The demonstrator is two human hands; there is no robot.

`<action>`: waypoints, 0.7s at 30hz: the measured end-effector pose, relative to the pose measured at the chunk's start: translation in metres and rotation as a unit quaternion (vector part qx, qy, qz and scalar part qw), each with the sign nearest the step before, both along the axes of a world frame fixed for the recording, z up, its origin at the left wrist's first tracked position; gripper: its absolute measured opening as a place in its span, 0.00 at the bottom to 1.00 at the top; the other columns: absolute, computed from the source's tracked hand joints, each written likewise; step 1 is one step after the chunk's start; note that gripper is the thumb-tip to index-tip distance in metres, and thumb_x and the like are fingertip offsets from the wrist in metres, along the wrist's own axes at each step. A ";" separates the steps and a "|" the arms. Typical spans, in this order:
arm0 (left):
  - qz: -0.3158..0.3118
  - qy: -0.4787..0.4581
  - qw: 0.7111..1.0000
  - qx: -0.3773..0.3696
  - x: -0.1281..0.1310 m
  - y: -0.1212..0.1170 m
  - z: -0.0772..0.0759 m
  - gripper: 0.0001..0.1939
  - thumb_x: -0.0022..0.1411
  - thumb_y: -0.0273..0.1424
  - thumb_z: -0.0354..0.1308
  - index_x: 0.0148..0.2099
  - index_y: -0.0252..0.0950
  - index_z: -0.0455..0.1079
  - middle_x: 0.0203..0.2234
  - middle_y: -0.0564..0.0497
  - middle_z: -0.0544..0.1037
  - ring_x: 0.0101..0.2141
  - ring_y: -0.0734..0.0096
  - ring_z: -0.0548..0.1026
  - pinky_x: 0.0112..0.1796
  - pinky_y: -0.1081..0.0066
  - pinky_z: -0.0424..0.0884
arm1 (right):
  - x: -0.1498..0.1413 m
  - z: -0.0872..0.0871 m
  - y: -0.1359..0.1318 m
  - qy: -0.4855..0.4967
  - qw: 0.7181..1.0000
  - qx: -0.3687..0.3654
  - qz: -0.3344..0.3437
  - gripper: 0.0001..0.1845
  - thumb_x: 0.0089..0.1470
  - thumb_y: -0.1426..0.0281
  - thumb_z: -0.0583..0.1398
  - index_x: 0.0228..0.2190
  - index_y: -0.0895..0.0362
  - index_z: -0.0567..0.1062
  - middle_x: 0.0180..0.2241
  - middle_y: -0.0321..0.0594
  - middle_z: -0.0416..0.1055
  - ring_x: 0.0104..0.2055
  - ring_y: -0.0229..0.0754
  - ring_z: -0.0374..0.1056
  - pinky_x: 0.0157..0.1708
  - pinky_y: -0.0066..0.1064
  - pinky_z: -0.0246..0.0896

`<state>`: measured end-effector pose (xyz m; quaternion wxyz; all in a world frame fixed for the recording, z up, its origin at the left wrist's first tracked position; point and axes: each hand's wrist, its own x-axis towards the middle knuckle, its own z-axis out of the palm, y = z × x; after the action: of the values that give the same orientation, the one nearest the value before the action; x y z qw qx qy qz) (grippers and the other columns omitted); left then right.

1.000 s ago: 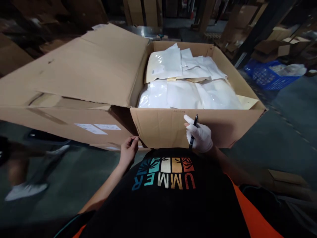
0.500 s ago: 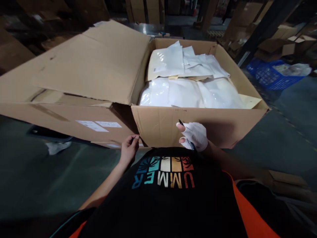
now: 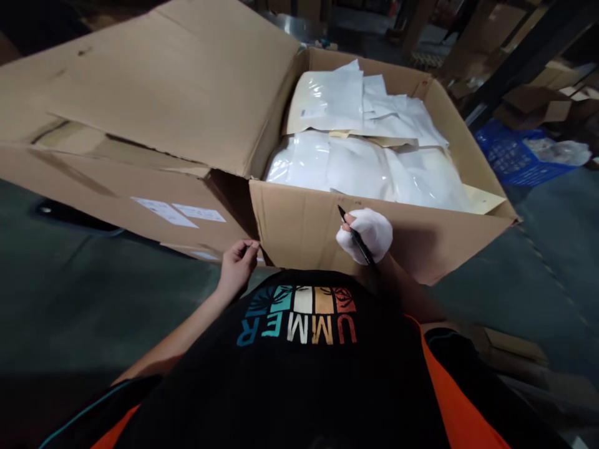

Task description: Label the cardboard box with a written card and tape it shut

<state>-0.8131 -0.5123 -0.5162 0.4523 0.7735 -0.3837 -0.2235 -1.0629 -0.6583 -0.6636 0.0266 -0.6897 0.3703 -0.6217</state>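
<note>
My right hand (image 3: 373, 232), in a white glove with bare fingertips, is closed round a black marker pen (image 3: 359, 240). The pen's tip points up at the near wall of an open cardboard box (image 3: 299, 218), by small dark marks near its top edge. My left hand (image 3: 238, 265), bare, is pinched shut beside the box's near left corner. A small dark thing shows between its fingers, too small to name. Inside the box lie several white and clear plastic packages (image 3: 355, 165), piled up to about the rim.
A second cardboard box (image 3: 116, 181) adjoins on the left, with white labels (image 3: 166, 211) on its side; a raised flap (image 3: 187, 81) leans over it. A blue basket (image 3: 512, 153) holding plastic stands on the floor at right. A dark post (image 3: 510, 59) rises behind.
My right hand has turned and tightened round the marker pen, and its tip is nearer the box's top edge. My left hand stays pinched. The view has tilted and shifted somewhat.
</note>
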 end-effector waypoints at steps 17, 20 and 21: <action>-0.015 0.002 1.000 -0.003 0.004 0.000 -0.003 0.30 0.50 0.54 0.78 0.39 0.37 0.72 0.17 0.63 0.59 0.17 0.79 0.54 0.21 0.76 0.48 | -0.009 0.028 -0.006 -0.034 0.980 -0.161 -0.113 0.05 0.70 0.72 0.60 0.40 0.54 0.77 0.30 0.38 0.79 0.28 0.40 0.73 0.32 0.32 0.63; -0.018 0.002 1.000 0.000 0.003 -0.001 -0.001 0.30 0.49 0.55 0.78 0.38 0.37 0.72 0.17 0.63 0.59 0.17 0.79 0.54 0.20 0.76 0.49 | -0.009 0.032 -0.002 -0.017 0.981 -0.144 -0.131 0.08 0.71 0.71 0.59 0.37 0.54 0.76 0.29 0.38 0.79 0.28 0.40 0.73 0.32 0.33 0.63; -0.018 0.002 1.000 0.000 0.003 -0.002 -0.001 0.31 0.49 0.55 0.78 0.38 0.37 0.72 0.17 0.63 0.59 0.17 0.80 0.54 0.20 0.76 0.49 | -0.009 0.032 -0.001 -0.002 0.987 -0.109 -0.118 0.09 0.71 0.70 0.59 0.36 0.54 0.77 0.28 0.39 0.79 0.28 0.40 0.73 0.32 0.33 0.63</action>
<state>-0.8099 -0.5142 -0.5173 0.4488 0.7662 -0.3964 -0.2332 -1.0724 -0.6590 -0.6313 -0.1216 -0.6384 0.3788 -0.6589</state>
